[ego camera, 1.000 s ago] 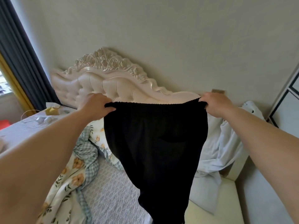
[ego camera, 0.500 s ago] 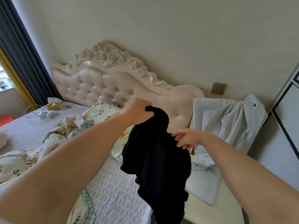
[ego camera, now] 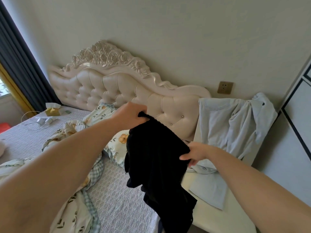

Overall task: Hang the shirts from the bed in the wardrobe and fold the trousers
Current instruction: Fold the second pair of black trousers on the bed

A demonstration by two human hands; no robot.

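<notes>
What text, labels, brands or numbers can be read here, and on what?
No text can be read in this view.
The yellow cardboard tissue box on the bed: any print is too small and blurred.
The small white boxes beside it: nothing legible.
The brass-coloured wall socket: slots only, no lettering.
The black fabric trousers and the pale blue cotton shirt: no label shows.

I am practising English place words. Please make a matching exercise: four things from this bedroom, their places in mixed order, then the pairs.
1 black fabric trousers
2 pale blue fabric shirt
3 yellow tissue box
4 brass-coloured wall socket

A on the bed near the dark curtain
B gripped by left hand and right hand
C on the wall above the shirt
D draped over the cream padded headboard

Pairs: 1-B, 2-D, 3-A, 4-C
</notes>
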